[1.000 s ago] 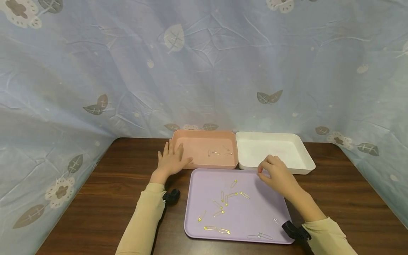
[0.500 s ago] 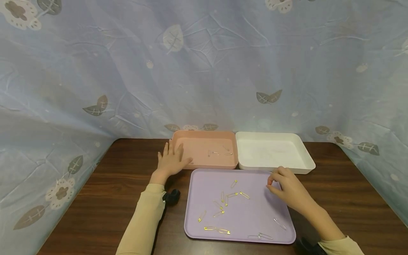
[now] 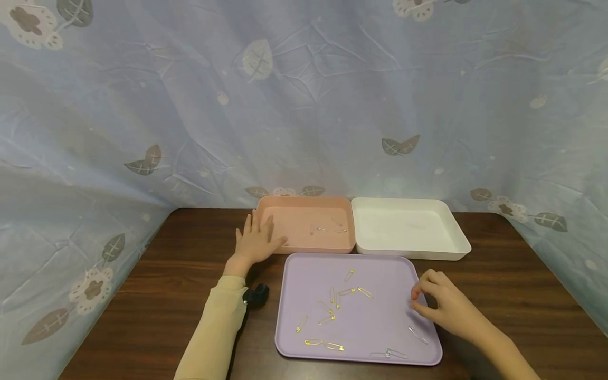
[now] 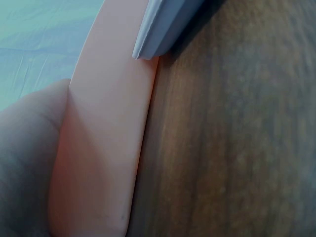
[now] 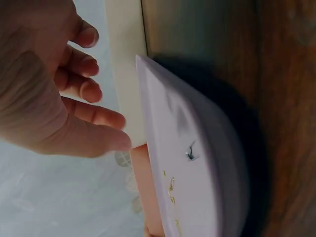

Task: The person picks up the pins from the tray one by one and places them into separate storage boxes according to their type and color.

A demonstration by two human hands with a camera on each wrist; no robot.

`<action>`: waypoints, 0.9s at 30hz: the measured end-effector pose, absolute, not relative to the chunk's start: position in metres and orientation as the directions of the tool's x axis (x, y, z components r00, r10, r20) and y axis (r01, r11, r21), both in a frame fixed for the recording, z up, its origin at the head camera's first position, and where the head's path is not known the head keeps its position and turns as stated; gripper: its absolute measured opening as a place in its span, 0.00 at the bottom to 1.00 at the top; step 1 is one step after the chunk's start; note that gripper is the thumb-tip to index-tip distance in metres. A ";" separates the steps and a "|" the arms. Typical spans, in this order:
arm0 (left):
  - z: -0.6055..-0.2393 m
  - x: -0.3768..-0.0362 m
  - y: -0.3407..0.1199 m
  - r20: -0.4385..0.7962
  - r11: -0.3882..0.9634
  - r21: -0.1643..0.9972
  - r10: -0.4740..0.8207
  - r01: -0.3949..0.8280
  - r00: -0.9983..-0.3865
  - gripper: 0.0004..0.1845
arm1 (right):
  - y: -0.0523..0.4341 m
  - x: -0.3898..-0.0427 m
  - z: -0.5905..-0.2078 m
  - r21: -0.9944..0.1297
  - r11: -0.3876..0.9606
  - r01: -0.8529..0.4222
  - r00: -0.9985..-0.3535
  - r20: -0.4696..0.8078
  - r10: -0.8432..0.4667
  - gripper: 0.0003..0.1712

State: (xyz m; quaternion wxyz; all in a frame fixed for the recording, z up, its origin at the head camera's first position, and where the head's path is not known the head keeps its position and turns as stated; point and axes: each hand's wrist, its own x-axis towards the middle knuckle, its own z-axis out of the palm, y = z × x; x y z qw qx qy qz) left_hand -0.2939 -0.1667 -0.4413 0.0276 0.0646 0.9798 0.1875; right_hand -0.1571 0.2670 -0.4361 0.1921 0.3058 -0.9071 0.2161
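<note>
My left hand (image 3: 255, 238) lies flat with straight fingers on the front left corner of the pink tray (image 3: 304, 203); the left wrist view shows its palm (image 4: 24, 148) against the tray's wall (image 4: 98, 148). My right hand (image 3: 429, 298) hovers over the right edge of the purple tray (image 3: 380, 316), fingers loosely curled and holding nothing (image 5: 59, 89). A silver safety pin (image 3: 418, 334) lies just in front of it. Several gold safety pins (image 3: 337, 295) are scattered across the purple tray's middle. A few silver pins (image 3: 325, 229) lie in the pink tray.
A white tray (image 3: 446, 248) stands right of the pink one, behind the purple tray. All three sit on a dark wooden table (image 3: 513, 295). A blue leaf-print cloth (image 3: 304, 105) closes off the back and both sides.
My right hand has drawn back from above the white tray toward me and to the right, down to the purple tray's right edge. The left hand has not moved.
</note>
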 end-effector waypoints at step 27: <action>-0.443 -0.296 -0.168 -0.033 0.918 0.380 0.137 0.115 -0.990 0.46 | 0.269 -0.149 -0.448 -0.443 0.591 -0.674 -0.727 0.257 -0.637 0.15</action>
